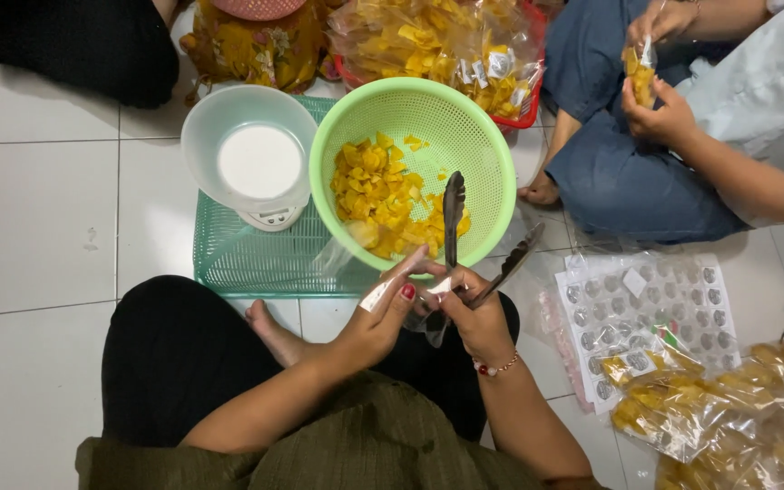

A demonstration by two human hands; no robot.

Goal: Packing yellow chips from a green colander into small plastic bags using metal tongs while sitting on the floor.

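Your right hand is closed around the handles of a pair of metal tongs. The tongs stand open: one arm points up over the rim into the green colander, and the other splays out to the right above the floor tiles. Your left hand sits just beside the right one, with its thumb and fingers pinching the mouth of a small clear plastic bag. The bag is held between both hands, right at the near rim of the colander. How far the bag is open cannot be told.

The yellow chips lie heaped on the left and near side of the colander, just beyond your fingertips. The tip of the tongs hangs over them. To the left of the colander, a white bowl stands on a small kitchen scale. Both rest on a green mesh tray.

Across from you, another person's hands hold a small filled packet of chips. To your right lies a sheet of round stickers, and filled chip bags are piled near it.
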